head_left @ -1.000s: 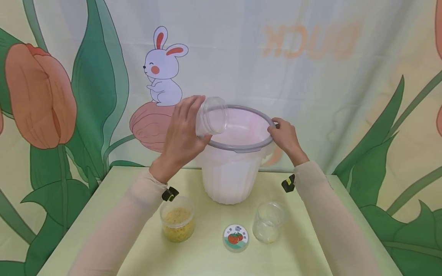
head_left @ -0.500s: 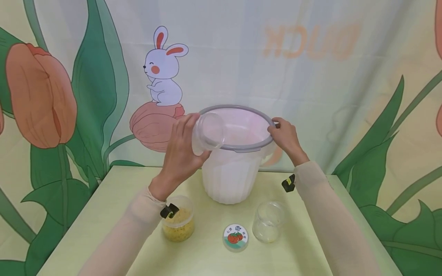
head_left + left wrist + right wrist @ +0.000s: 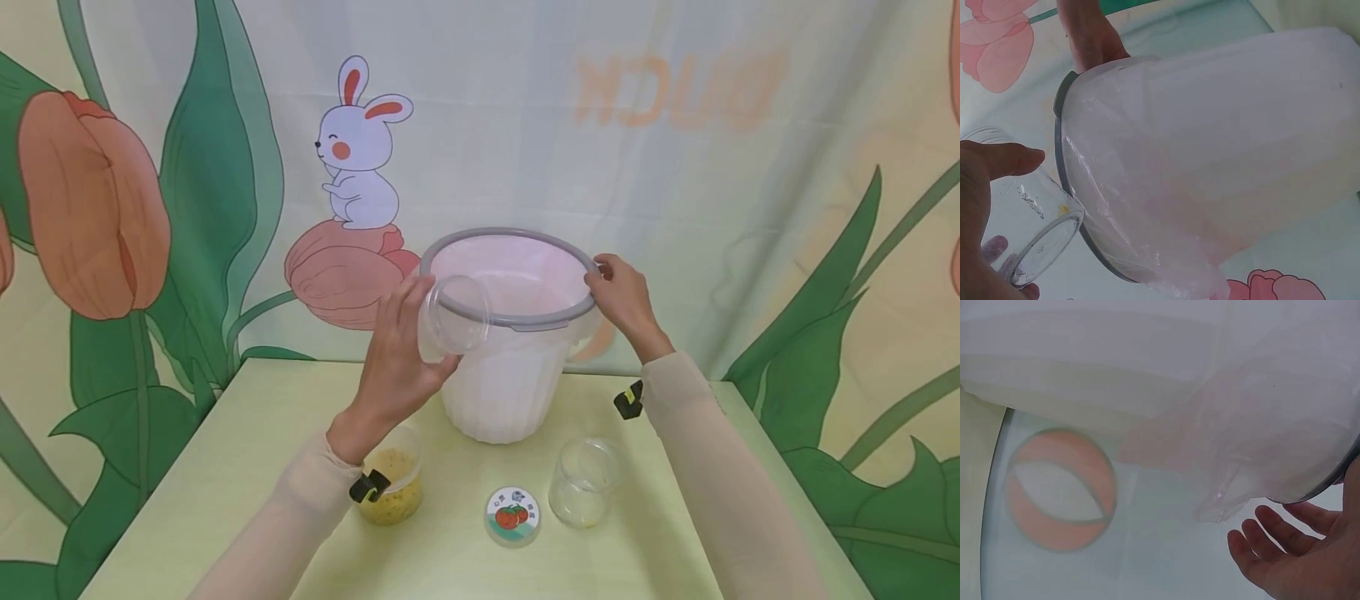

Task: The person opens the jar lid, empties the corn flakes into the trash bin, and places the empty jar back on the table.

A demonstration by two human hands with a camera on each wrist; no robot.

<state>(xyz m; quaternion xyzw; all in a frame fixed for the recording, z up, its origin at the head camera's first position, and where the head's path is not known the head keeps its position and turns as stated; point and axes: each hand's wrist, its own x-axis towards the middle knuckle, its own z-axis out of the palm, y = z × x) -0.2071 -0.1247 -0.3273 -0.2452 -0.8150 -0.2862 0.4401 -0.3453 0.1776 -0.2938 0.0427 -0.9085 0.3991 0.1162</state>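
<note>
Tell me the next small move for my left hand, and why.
I'd probably lower the clear jar to the table. Your left hand holds it tilted beside the bin, and it looks nearly empty, with only a yellow speck visible; your right hand has the bin's rim.

Soft light, faint shadows on the table (image 3: 262,417); wrist views dimmer, greyer.
</note>
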